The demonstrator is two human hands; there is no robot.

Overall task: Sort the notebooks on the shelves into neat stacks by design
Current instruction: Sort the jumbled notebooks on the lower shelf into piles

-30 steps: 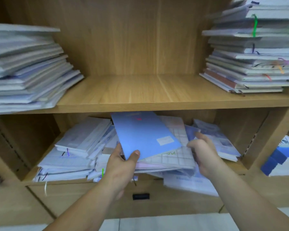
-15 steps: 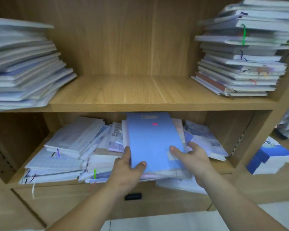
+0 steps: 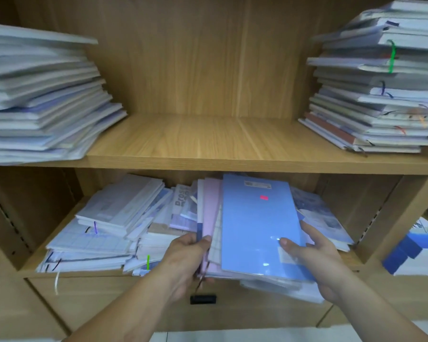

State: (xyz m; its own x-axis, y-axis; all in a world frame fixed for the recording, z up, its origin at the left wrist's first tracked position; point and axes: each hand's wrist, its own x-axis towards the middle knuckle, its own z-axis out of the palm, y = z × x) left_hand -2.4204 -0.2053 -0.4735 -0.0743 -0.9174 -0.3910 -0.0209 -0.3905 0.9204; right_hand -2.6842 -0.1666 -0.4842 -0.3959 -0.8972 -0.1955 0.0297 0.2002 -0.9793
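Notebooks with soft covers lie jumbled on the lower wooden shelf (image 3: 67,270), and a glossy, flat, light-blue notebook (image 3: 256,225) tops the middle pile. My right hand (image 3: 314,257) clasps its near right edge, thumb pressed on the slick cover, while my left hand (image 3: 183,257) pinches the near edges of a thin pink notebook (image 3: 211,208) just left of it. Two tall paper stacks flank the bare grained upper shelf (image 3: 208,141).

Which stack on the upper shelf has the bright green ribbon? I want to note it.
The right-hand stack: a green ribbon hangs down its front edge near the top. The left-hand stack shows none.
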